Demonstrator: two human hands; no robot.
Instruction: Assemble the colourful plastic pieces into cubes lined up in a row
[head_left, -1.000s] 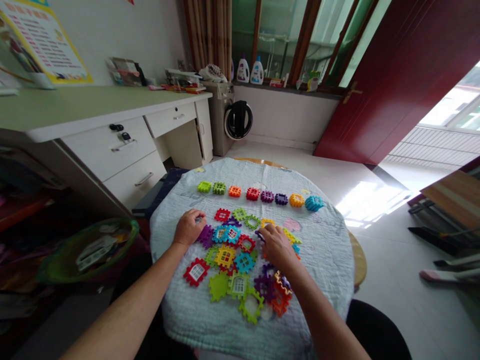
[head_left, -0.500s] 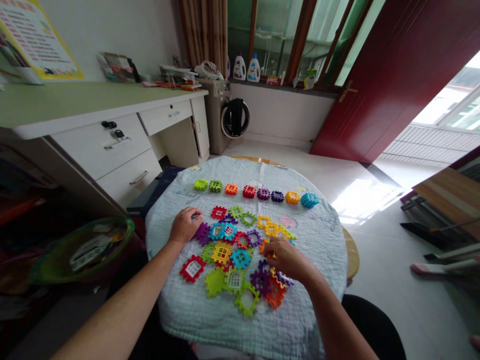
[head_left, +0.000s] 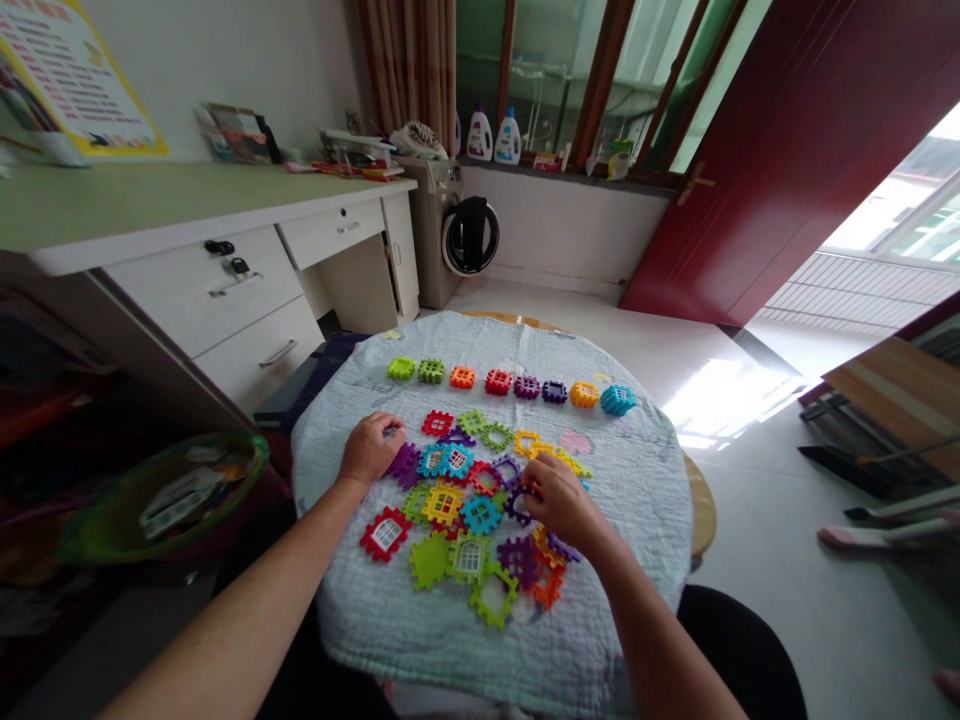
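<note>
My left hand rests on the cloth at the left of the pile, loosely curved, with a gap between thumb and fingers. Beside its fingertips lies a purple interlocking building piece. My right hand reaches over the pile's right side, its fingers pinched at a dark purple building piece; the fingertips are partly hidden. Between my hands lie blue window pieces, a yellow window piece and a blue round-holed piece. Nearer me are green pieces and a red window piece.
Several assembled cubes stand in a row at the far side, from a light green cube to a blue block. A pale cloth covers the round table. To the left are a white desk and a green basket.
My right hand has moved slightly away from me, and a dark purple piece has shifted with it, off the other purple piece. My left hand has stayed in place.
</note>
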